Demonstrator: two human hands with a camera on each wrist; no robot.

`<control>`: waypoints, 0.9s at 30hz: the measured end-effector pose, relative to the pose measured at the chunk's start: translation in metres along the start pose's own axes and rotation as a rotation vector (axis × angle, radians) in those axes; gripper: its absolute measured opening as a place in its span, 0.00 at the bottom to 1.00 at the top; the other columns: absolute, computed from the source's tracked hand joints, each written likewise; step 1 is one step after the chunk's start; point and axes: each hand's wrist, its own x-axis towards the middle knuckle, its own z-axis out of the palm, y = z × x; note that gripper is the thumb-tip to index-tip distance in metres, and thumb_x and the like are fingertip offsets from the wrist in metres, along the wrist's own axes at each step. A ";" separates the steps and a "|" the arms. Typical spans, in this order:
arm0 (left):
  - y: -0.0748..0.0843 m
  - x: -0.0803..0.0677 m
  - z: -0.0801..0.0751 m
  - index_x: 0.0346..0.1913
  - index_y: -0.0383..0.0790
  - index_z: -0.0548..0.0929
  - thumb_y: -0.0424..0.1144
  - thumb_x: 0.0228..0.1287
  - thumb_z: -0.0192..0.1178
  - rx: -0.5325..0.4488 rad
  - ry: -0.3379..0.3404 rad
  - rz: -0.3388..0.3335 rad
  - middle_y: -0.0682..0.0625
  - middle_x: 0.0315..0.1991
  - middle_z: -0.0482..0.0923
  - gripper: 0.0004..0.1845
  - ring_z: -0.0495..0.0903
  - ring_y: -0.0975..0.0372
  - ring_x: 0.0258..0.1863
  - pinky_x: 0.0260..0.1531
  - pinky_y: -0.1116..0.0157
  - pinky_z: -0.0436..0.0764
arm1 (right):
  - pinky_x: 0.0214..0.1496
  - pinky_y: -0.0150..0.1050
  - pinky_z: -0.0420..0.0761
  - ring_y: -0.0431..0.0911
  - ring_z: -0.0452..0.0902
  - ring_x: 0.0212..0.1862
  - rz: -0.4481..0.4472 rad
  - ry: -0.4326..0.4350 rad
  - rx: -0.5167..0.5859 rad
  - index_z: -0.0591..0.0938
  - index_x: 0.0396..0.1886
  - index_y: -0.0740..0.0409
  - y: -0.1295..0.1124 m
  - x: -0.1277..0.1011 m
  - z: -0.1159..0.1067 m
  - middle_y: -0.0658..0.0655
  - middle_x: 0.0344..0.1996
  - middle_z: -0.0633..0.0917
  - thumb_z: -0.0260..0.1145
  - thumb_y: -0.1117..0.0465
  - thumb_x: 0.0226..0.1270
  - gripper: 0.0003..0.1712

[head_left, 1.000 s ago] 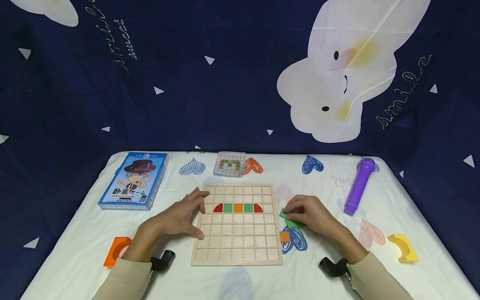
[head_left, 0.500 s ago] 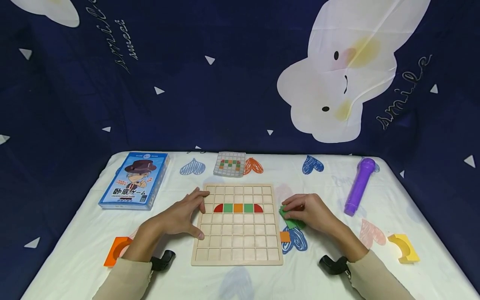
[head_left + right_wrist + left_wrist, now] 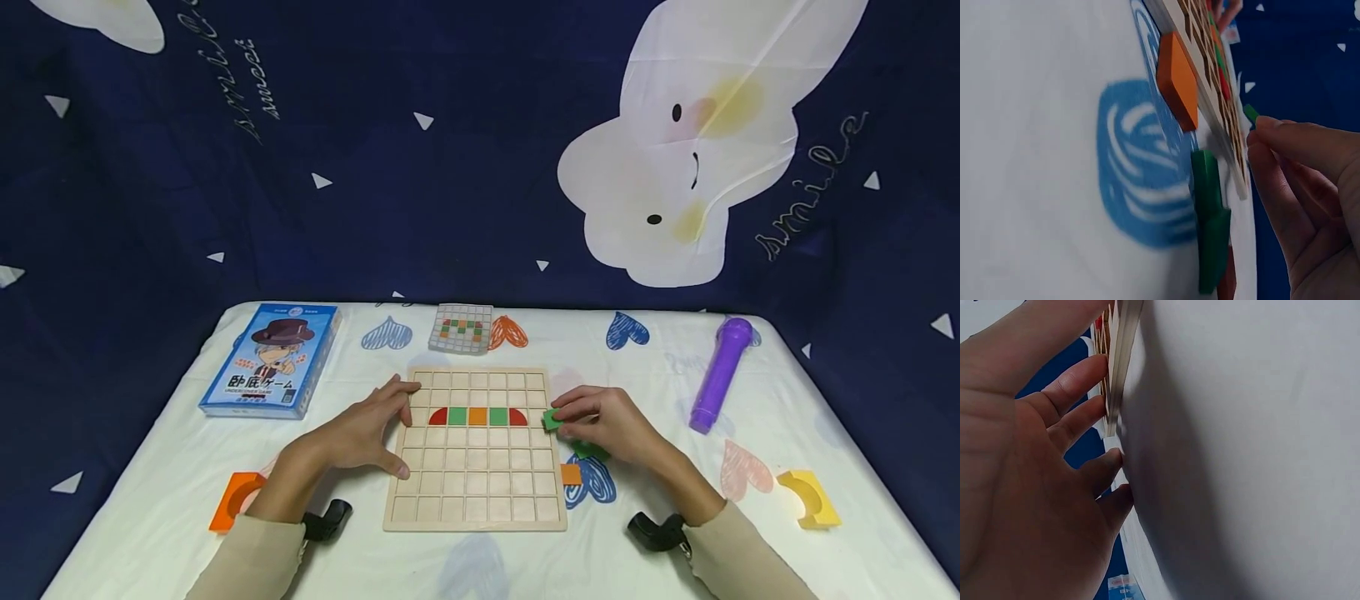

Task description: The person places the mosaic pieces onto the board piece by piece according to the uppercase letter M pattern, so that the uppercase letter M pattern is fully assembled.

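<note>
Green block: where is it, working outward from the near side?

First comes the orange block, just beside the right edge of the wooden board. Next are loose green blocks, partly covered from above by the right hand. Past these, the held block is at the board's right edge, in line with the coloured row. Contact with the board cannot be told.

State of the right-hand grip?

Thumb and forefinger are clamped on the block; one end projects clear of the fingertips. The hand reaches in from the board's right side.

And the left hand?

Not gripping. Thumb and fingers are spread apart, touching the board's left edge. This pose should steady the board against a sideways push.

Procedure, if the step is to bring the block onto the board?

Clear the rim. Turn the block square to the grid lines before lowering. Set it flat in one cell, then release without dragging. Avoid brushing the red end piece. A tilted block could catch on a ridge.

Farthest item to consult?

Small card, beyond the board, printed with a coloured grid.
</note>
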 end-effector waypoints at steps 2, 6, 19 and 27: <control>0.001 0.000 -0.001 0.39 0.48 0.74 0.51 0.35 0.85 0.005 0.000 0.004 0.42 0.79 0.61 0.32 0.46 0.38 0.83 0.73 0.33 0.62 | 0.47 0.28 0.87 0.44 0.87 0.51 -0.013 -0.006 0.009 0.92 0.43 0.54 -0.001 0.002 0.004 0.54 0.50 0.90 0.76 0.63 0.60 0.10; 0.002 0.000 -0.001 0.39 0.48 0.74 0.51 0.36 0.85 0.010 -0.004 0.006 0.42 0.79 0.60 0.32 0.46 0.38 0.83 0.73 0.34 0.64 | 0.46 0.28 0.88 0.47 0.87 0.51 -0.040 -0.009 0.018 0.92 0.42 0.55 -0.003 0.004 0.011 0.55 0.49 0.90 0.76 0.63 0.60 0.10; 0.001 0.000 -0.001 0.39 0.48 0.74 0.51 0.35 0.85 0.006 -0.004 -0.019 0.43 0.80 0.59 0.32 0.45 0.40 0.83 0.75 0.33 0.60 | 0.47 0.28 0.87 0.43 0.87 0.50 -0.061 -0.046 0.070 0.92 0.39 0.54 -0.023 0.017 0.036 0.51 0.45 0.91 0.78 0.61 0.59 0.08; 0.003 0.000 -0.001 0.40 0.48 0.74 0.51 0.35 0.85 -0.005 -0.005 -0.021 0.43 0.80 0.59 0.32 0.44 0.39 0.83 0.75 0.33 0.59 | 0.52 0.29 0.86 0.42 0.87 0.50 -0.113 -0.089 0.064 0.92 0.39 0.53 -0.042 0.031 0.059 0.47 0.44 0.91 0.77 0.62 0.59 0.08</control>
